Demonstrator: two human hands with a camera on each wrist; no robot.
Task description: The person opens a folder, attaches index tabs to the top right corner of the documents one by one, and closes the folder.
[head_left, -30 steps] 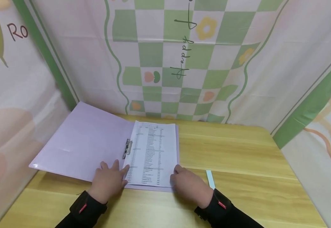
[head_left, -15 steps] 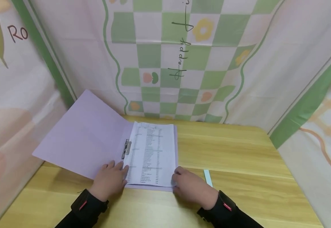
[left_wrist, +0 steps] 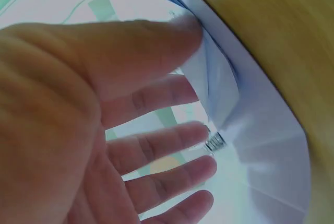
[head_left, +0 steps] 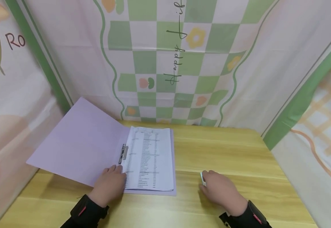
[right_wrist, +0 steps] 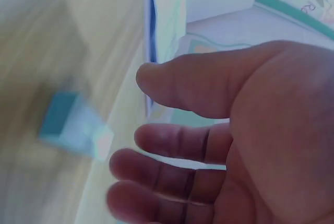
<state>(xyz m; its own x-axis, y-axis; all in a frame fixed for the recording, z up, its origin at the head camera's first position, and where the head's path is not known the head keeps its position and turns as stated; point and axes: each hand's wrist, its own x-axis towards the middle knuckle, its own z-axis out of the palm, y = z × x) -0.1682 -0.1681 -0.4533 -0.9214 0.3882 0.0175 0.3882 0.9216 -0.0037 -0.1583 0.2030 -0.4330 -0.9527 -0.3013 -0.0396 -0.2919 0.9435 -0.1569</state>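
A purple clip folder [head_left: 79, 142] lies spread with its cover tilted up at the left. Printed sheets [head_left: 149, 158] rest on its right side, beside a metal clip [head_left: 123, 153]. My left hand [head_left: 109, 185] is at their lower left corner; in the left wrist view its thumb touches the paper edge and its fingers [left_wrist: 156, 182] are extended. My right hand [head_left: 220, 191] is right of the folder, over a small light blue object [head_left: 202, 179] that it mostly hides. In the right wrist view this boxy teal object [right_wrist: 75, 130] stands apart from the loosely bent fingers [right_wrist: 135, 166].
The wooden table [head_left: 225, 148] extends right of the folder. A patterned cloth [head_left: 171, 63] hangs behind the table and along both sides. The raised folder cover leans close to the cloth at the back left.
My right hand has left the folder's lower right corner and moved right to the light blue object. My left hand stays at the sheets, its fingers drawn closer together. The folder cover shifted slightly.
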